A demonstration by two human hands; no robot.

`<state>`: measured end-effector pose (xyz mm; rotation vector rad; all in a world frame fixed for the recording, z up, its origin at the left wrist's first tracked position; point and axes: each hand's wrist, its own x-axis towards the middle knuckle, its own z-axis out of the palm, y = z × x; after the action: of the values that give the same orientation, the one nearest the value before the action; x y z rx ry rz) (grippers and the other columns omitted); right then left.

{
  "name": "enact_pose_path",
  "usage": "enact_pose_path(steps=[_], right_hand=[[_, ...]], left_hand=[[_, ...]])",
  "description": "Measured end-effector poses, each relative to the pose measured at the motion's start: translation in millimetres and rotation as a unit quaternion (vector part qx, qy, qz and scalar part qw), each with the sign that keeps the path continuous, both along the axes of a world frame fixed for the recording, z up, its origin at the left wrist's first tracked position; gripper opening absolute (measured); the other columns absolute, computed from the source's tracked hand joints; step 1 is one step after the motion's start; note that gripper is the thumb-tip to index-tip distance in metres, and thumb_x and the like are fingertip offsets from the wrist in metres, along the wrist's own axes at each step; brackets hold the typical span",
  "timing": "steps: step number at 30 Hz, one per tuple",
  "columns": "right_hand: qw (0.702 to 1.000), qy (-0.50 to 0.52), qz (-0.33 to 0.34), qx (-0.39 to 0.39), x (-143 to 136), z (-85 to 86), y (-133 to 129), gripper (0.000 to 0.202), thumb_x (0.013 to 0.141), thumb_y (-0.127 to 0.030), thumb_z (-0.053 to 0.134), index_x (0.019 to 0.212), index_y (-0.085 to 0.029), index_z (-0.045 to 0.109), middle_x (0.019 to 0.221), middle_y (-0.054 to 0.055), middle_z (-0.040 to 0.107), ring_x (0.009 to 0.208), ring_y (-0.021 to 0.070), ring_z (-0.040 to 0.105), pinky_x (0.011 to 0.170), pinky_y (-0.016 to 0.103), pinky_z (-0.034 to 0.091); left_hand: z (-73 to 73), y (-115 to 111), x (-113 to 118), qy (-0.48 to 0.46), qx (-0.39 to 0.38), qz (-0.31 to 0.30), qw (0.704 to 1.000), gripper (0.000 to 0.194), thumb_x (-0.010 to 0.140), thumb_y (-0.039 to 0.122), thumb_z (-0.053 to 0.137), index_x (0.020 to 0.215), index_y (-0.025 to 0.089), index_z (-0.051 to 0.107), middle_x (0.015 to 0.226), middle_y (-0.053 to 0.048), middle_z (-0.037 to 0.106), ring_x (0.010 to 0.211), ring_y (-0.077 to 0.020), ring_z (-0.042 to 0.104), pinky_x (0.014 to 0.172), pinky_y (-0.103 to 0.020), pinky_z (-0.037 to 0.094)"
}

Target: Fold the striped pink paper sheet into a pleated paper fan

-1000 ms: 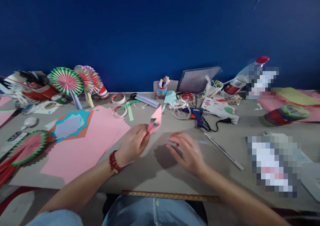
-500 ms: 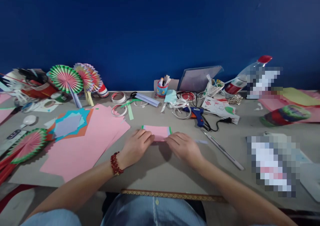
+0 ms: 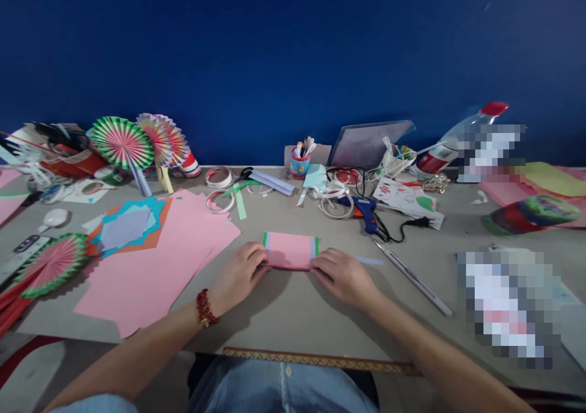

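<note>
A small piece of folded pink paper (image 3: 292,251) lies on the table in front of me, with green and lilac strips along its two short ends. My left hand (image 3: 242,274), with a red bead bracelet at the wrist, pinches its near left corner. At the near right corner, my right hand (image 3: 343,275) has its fingers closed on the same paper. The near edge between the hands looks folded and slightly raised. Both thumbs are partly hidden. A thin lilac strip (image 3: 370,261) lies just beyond my right hand.
Large pink sheets (image 3: 183,248) spread on the left, near a pleated paper fan (image 3: 55,265). A craft knife (image 3: 414,279) lies to the right, below a blue glue gun (image 3: 367,213). Tape rolls (image 3: 220,201), a pen cup (image 3: 300,164) and a bottle (image 3: 458,138) stand behind.
My hands have slid apart along the folded paper, uncovering more of its pink face. The paper sits slightly lower in view.
</note>
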<state>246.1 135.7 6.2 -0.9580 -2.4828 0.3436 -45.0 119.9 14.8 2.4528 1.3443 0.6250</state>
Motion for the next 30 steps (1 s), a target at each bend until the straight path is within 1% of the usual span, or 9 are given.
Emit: enact_pose_path(steps=[4, 7, 10, 13, 17, 22, 26, 28, 30], right_hand=[[0.998, 0.043, -0.003, -0.034, 2, 0.3, 5, 0.017, 0.100, -0.024, 0.051, 0.100, -0.020, 0.068, 0.091, 0.008, 0.072, 0.086, 0.0207, 0.066, 0.076, 0.032, 0.050], [0.998, 0.037, 0.014, -0.045, 4, 2.4, 7, 0.017, 0.100, -0.024, 0.051, 0.099, -0.020, 0.068, 0.089, 0.008, 0.072, 0.084, 0.0208, 0.066, 0.075, 0.032, 0.050], [0.998, 0.034, 0.023, -0.050, 5, 4.4, 9, 0.017, 0.099, -0.023, 0.051, 0.097, -0.020, 0.068, 0.087, 0.007, 0.072, 0.083, 0.0207, 0.066, 0.074, 0.031, 0.050], [0.997, 0.046, 0.001, -0.060, 5, 5.1, 9, 0.017, 0.099, -0.023, 0.052, 0.096, -0.021, 0.069, 0.088, 0.007, 0.073, 0.082, 0.0202, 0.067, 0.074, 0.031, 0.050], [0.996, 0.059, -0.024, -0.065, 4, 4.4, 11, 0.018, 0.099, -0.024, 0.052, 0.095, -0.022, 0.070, 0.087, 0.007, 0.074, 0.080, 0.0201, 0.067, 0.074, 0.031, 0.050], [0.993, 0.068, -0.048, -0.085, 0, 3.7, 15, 0.019, 0.098, -0.025, 0.052, 0.092, -0.022, 0.069, 0.085, 0.007, 0.072, 0.082, 0.0212, 0.065, 0.074, 0.032, 0.050], [0.990, 0.074, -0.068, -0.102, -1, 1.8, 18, 0.018, 0.097, -0.025, 0.053, 0.090, -0.021, 0.069, 0.085, 0.006, 0.070, 0.083, 0.0216, 0.063, 0.074, 0.033, 0.048], [0.990, 0.076, -0.067, -0.100, -1, 0.3, 19, 0.018, 0.097, -0.026, 0.053, 0.089, -0.021, 0.069, 0.085, 0.006, 0.069, 0.083, 0.0218, 0.063, 0.075, 0.033, 0.048], [0.990, 0.076, -0.066, -0.101, 0, -1.1, 21, 0.018, 0.096, -0.026, 0.054, 0.088, -0.021, 0.068, 0.085, 0.006, 0.069, 0.083, 0.0216, 0.062, 0.074, 0.033, 0.048]], left_hand=[[-5.4, 3, -8, -0.025, -0.005, 0.003, 1.000, 0.010, 0.100, 0.027, 0.055, 0.101, 0.021, 0.062, 0.103, -0.006, 0.063, 0.097, -0.0214, 0.059, 0.084, -0.036, 0.051], [-8.6, 5, -12, -0.039, -0.015, 0.002, 0.999, 0.009, 0.100, 0.028, 0.056, 0.099, 0.021, 0.061, 0.101, -0.006, 0.065, 0.095, -0.0210, 0.060, 0.083, -0.036, 0.050], [-8.4, 6, -13, -0.040, -0.028, 0.002, 0.999, 0.009, 0.100, 0.027, 0.055, 0.095, 0.020, 0.060, 0.099, -0.005, 0.066, 0.095, -0.0211, 0.060, 0.084, -0.036, 0.049], [-6.5, 7, -12, -0.041, -0.038, 0.010, 0.998, 0.012, 0.100, 0.029, 0.056, 0.094, 0.021, 0.061, 0.096, -0.005, 0.068, 0.094, -0.0215, 0.061, 0.084, -0.036, 0.048], [-6.1, 10, -11, -0.048, -0.049, 0.030, 0.997, 0.015, 0.100, 0.032, 0.056, 0.094, 0.022, 0.065, 0.097, -0.005, 0.070, 0.094, -0.0212, 0.063, 0.089, -0.038, 0.047], [-6.6, 20, -12, -0.044, -0.063, 0.037, 0.996, 0.018, 0.099, 0.033, 0.056, 0.090, 0.022, 0.067, 0.094, -0.003, 0.071, 0.090, -0.0203, 0.064, 0.087, -0.037, 0.045], [-1.4, 28, -11, -0.039, -0.085, 0.038, 0.995, 0.016, 0.098, 0.031, 0.059, 0.087, 0.021, 0.066, 0.088, -0.001, 0.070, 0.083, -0.0191, 0.063, 0.081, -0.033, 0.043], [0.9, 30, -10, -0.038, -0.093, 0.034, 0.994, 0.017, 0.098, 0.030, 0.059, 0.086, 0.021, 0.066, 0.086, -0.001, 0.068, 0.081, -0.0185, 0.062, 0.076, -0.031, 0.042], [2.1, 31, -10, -0.037, -0.097, 0.029, 0.994, 0.017, 0.098, 0.030, 0.059, 0.085, 0.021, 0.066, 0.085, -0.001, 0.068, 0.079, -0.0181, 0.062, 0.075, -0.031, 0.041]])
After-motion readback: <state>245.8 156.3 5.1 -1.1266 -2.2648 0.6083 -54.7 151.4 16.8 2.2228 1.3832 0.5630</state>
